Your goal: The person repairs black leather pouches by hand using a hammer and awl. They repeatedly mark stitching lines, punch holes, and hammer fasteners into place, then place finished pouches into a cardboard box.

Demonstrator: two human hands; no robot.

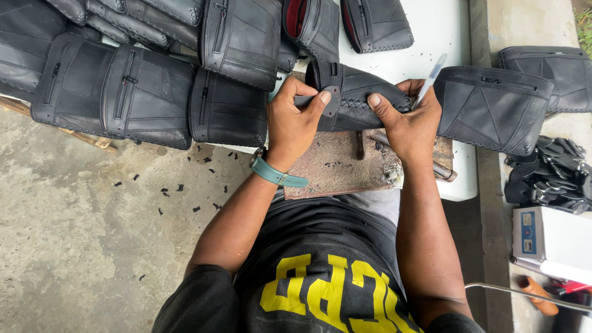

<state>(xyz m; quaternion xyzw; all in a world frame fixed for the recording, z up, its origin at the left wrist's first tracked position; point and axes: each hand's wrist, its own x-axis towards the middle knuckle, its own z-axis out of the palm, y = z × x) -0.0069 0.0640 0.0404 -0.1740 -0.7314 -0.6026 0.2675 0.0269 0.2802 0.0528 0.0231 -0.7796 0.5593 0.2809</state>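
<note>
Black pouch (pixel 357 95) between both hands.

Left hand (pixel 295 117), right hand (pixel 406 118) pinching.

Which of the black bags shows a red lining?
The open bag at the top centre, just above the one in the hands: red shows inside its mouth. Its right neighbour shows only a thin red edge; the others look closed, all black.
</note>
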